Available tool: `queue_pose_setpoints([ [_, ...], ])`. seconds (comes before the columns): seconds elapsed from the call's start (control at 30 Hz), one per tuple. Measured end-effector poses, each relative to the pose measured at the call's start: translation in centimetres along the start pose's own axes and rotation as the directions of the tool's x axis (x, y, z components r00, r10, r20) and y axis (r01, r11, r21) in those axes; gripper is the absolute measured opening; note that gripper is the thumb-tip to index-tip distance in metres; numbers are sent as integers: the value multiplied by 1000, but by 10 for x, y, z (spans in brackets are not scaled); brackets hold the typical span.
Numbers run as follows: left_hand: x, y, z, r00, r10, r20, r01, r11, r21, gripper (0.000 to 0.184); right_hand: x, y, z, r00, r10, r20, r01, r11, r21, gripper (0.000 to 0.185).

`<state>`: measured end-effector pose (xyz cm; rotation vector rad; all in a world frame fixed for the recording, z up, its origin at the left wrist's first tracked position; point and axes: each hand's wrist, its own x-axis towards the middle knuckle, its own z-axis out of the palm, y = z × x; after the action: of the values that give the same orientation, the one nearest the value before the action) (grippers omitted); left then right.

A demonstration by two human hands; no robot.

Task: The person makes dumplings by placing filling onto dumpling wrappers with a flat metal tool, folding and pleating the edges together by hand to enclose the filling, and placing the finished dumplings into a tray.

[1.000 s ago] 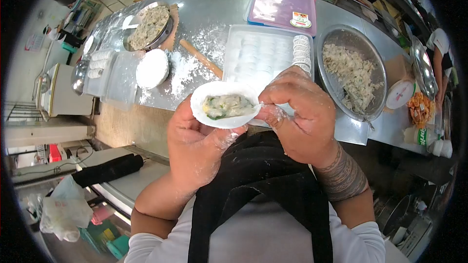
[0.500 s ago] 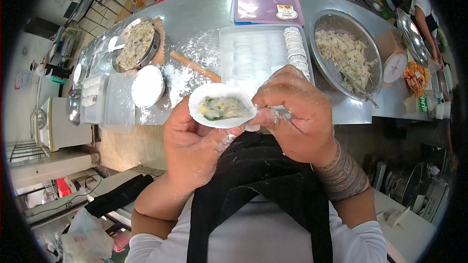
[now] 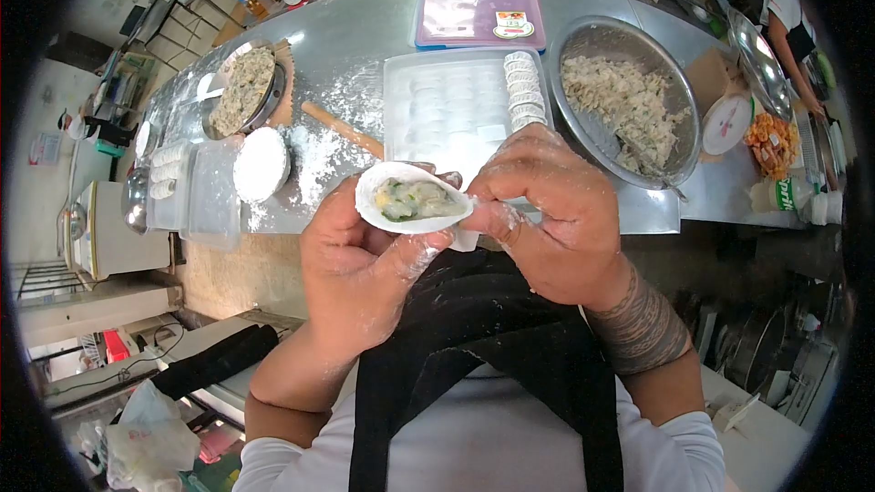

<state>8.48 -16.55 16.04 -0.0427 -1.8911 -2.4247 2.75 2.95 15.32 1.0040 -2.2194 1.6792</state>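
In front of my chest, my left hand [image 3: 351, 264] cradles a dumpling [image 3: 419, 202], a round white wrapper around a pale filling with green bits. Its top is open and the filling shows. At the wrapper's right end, my right hand [image 3: 556, 210] pinches the edge between thumb and fingers, drawing it to a point. Flour dusts both hands. Just beyond them is a translucent plastic box [image 3: 401, 82] with a row of pleated dumplings [image 3: 524, 96] along its right side. A wooden rolling pin [image 3: 339, 129] lies on the floured metal table [image 3: 342, 14], left of the box.
To the right stands a large steel bowl [image 3: 690, 118] of shredded filling. A pan [image 3: 271, 105] of filling and a white floured bowl [image 3: 262, 164] are on the left, near smaller plastic boxes [image 3: 211, 191]. Behind lies a purple lid [image 3: 474, 5]. Another person [image 3: 788, 23] stands far right.
The wrapper's right end is now drawn into a narrower point at my right fingers. The table and its items have shifted slightly left in view.
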Motion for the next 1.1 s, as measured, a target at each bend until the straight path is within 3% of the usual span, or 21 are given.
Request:
queue_pose_setpoints([
  [0.2,-6,-1,38,998,-59,-25,59,998,-17,55,-9,5,-33,999,-36,8,37,999,-40,15],
  [0.3,-7,-7,46,996,9,92,-7,1000,-28,43,-14,9,-48,999,-32,5,32,999,-11,15],
  [0.4,-10,-11,58,993,17,115,-18,1000,5,43,-17,11,-61,999,-14,31,14,1000,13,14],
  [0.5,-11,-10,81,996,-61,-65,64,996,56,55,-21,17,-71,997,-40,68,38,999,24,13],
  [0.6,-12,-19,96,989,20,-147,-18,1000,19,57,-24,20,-80,993,-63,95,61,998,27,12],
  [0.87,-19,-14,104,992,-57,-111,63,997,54,56,-27,23,-91,990,-99,104,102,995,-23,13],
  [1.1,-18,-10,95,992,-72,-100,81,993,88,58,-23,19,-83,992,-50,119,47,998,32,12],
])
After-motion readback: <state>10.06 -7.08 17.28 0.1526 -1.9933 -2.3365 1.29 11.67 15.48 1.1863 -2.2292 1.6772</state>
